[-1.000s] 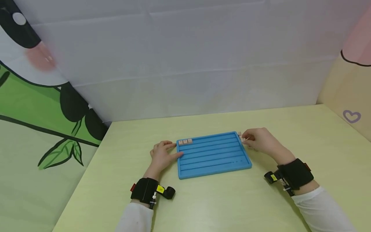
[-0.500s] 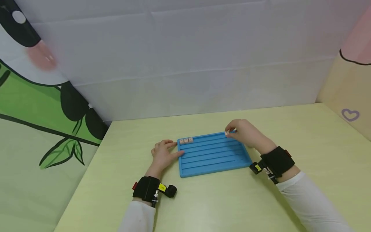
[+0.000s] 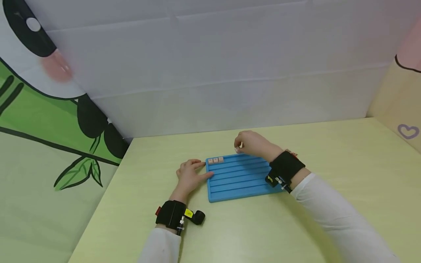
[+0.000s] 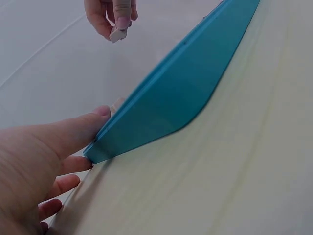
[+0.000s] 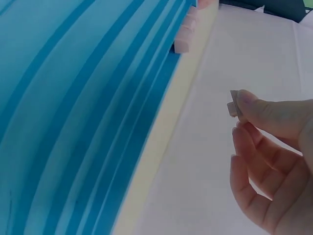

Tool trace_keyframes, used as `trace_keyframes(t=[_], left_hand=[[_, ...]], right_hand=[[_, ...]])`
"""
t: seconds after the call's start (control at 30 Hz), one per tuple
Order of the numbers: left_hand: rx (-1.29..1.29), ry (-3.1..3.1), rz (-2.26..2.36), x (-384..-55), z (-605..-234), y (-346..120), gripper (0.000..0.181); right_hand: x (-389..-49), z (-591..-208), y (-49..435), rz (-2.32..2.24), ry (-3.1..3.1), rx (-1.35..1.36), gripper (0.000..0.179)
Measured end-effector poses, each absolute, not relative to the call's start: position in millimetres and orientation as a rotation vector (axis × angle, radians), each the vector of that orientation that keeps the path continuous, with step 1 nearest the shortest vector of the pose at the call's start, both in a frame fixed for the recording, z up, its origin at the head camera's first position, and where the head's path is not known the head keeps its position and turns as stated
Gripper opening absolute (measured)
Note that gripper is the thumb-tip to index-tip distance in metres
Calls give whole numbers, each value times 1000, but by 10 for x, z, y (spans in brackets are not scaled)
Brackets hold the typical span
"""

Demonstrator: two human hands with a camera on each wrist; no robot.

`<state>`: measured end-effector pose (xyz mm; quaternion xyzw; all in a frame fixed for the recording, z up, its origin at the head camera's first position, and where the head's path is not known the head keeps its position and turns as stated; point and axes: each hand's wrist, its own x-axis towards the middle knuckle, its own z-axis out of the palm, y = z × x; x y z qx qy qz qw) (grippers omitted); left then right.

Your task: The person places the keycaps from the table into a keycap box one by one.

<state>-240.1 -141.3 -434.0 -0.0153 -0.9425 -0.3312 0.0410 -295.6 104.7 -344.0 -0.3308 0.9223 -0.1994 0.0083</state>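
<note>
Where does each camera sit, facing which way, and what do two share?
Head: on the head, facing forward and down at the blue, grooved, rectangular plastic-looking tray; left hand, right hand and white fabric sleeves show.
Left wrist: on that wrist, facing past the left hand along the tray's outer side; right hand shows partly.
Right wrist: on that wrist, facing across the tray's grooves; the right hand shows, pinching a small pale block.
Shared: both wrist views show the tray and pinched block.

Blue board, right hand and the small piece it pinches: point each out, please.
Blue board (image 3: 237, 179), head view, on its bare grooved face.
Right hand (image 3: 254, 143), head view, on the middle of the hand.
Small piece (image 5: 232, 108), right wrist view, on its uncovered part.
</note>
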Motion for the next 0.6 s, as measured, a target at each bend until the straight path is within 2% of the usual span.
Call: trace_keyframes(t=[0.6], left_hand=[[-40, -2890, -998, -2382, -4318, -1401, 57]], right_hand=[[-3020, -3694, 683, -487, 2828, -1020, 12]])
